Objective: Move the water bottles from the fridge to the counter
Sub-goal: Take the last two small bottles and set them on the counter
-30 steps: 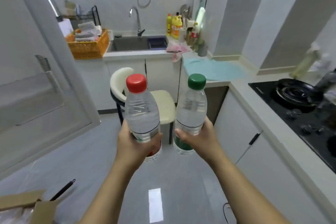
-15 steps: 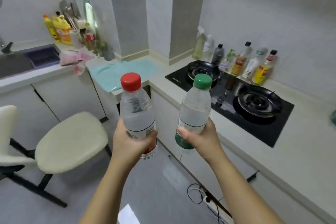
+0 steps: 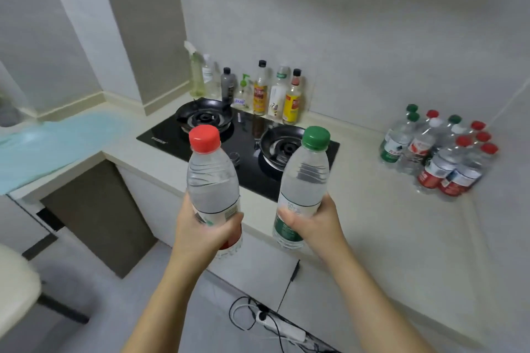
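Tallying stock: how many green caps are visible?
4: one on the bottle in the right hand, three along the back of the counter cluster; others may be hidden.

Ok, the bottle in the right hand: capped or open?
Capped: a green cap sits on the neck of the bottle the right hand grips. Whether it is screwed tight: cannot tell.

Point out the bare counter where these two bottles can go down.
Best patch: bare counter between the stove and the bottle cluster in the corner, running to the front edge. Crowded: the condiment bottles behind the stove, and the blue cloth covers the counter left of it.
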`<action>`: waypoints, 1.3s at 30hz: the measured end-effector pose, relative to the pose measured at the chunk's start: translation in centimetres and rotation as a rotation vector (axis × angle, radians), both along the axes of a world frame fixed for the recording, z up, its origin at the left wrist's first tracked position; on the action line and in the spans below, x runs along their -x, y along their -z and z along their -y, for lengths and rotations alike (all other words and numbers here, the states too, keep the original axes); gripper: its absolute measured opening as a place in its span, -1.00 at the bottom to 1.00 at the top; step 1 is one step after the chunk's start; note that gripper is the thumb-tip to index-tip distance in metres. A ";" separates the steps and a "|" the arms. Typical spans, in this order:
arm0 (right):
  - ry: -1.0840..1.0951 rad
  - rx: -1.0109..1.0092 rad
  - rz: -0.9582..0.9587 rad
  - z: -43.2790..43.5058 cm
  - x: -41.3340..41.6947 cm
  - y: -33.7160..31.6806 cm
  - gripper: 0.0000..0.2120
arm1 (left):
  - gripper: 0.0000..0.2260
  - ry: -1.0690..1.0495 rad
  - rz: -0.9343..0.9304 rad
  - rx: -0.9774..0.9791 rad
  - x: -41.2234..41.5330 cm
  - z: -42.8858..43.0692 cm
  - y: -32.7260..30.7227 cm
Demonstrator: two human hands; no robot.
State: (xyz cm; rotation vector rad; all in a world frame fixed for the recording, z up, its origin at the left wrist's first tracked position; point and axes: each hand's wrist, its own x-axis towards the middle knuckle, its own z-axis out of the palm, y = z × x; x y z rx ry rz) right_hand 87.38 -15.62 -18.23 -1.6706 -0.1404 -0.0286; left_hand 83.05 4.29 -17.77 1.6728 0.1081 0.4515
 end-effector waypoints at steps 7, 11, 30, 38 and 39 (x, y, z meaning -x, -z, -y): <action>0.130 -0.005 -0.067 11.6 -3.6 1.8 -0.56 | -0.43 0.113 -0.045 0.008 -4.6 10.6 1.7; 0.226 -0.039 -0.117 16.2 -5.6 3.6 -0.38 | -0.46 0.210 -0.064 0.015 -7.9 15.2 2.6; 0.604 0.003 -0.103 26.2 -23.4 14.7 -0.37 | -0.48 0.730 -0.217 0.049 -32.4 29.9 13.9; 0.690 0.000 -0.108 29.3 -25.2 18.0 -0.43 | -0.48 0.726 -0.263 0.080 -34.9 33.7 17.8; 0.690 -0.001 -0.110 29.5 -25.3 18.3 -0.42 | -0.48 0.725 -0.259 0.082 -35.1 34.1 17.9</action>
